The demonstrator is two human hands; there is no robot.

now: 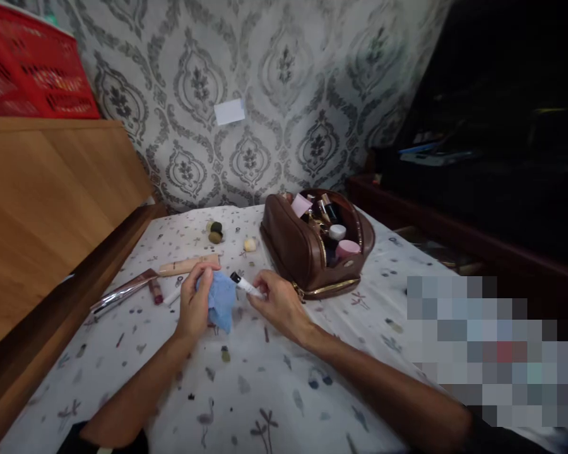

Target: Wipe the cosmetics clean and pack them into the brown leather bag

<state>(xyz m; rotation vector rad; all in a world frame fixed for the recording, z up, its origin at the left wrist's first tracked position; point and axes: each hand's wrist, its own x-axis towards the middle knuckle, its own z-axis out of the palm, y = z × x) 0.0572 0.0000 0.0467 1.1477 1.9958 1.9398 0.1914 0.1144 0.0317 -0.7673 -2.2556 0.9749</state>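
My left hand is closed around a crumpled blue cloth, which hangs down past the fingers. Just to its right, my right hand pinches a slim white tube with a black end; the black end points at the cloth, with a small gap between. Beyond my left hand lies a beige tube. A shiny metallic tube and a small dark reddish tube rest left of it. An open brown leather cosmetic bag, full of jars and bottles, stands beyond my right hand.
A small pale yellow item and small green and brown items sit farther back on the patterned white cloth surface. A wooden cabinet with a red basket borders the left. A dark screen-like panel rises at right.
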